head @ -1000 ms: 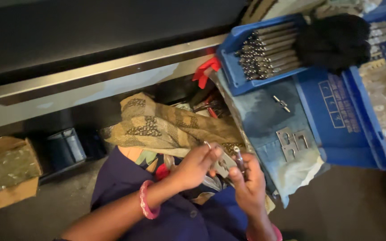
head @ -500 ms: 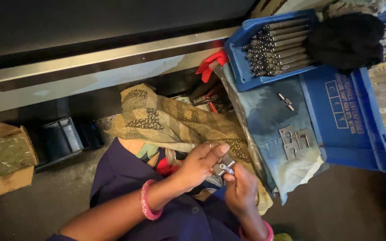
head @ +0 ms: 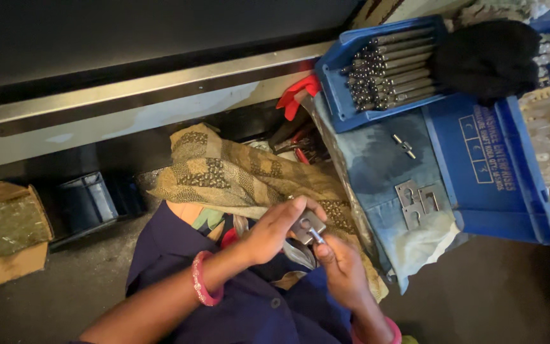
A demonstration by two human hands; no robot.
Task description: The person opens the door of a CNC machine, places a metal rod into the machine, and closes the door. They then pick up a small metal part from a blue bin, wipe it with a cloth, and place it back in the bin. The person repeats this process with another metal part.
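My left hand [head: 275, 230] pinched a small metal plate [head: 307, 226]; my right hand [head: 342, 271] pushed a pin [head: 317, 236] in. More plates [head: 417, 200] waited at right.

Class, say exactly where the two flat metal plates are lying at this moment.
In the head view, right of centre, the flat metal plates lie side by side on the denim cloth, against the blue tray, below a small loose metal pin.

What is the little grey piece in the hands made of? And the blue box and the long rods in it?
The small plate held between the left hand and right hand looks like bare metal: grey with a dull shine. The blue tray seems to be moulded plastic, smooth, evenly coloured, with rounded walls. The rods look like steel, silvery with bright glints, though the exact metal cannot be told.
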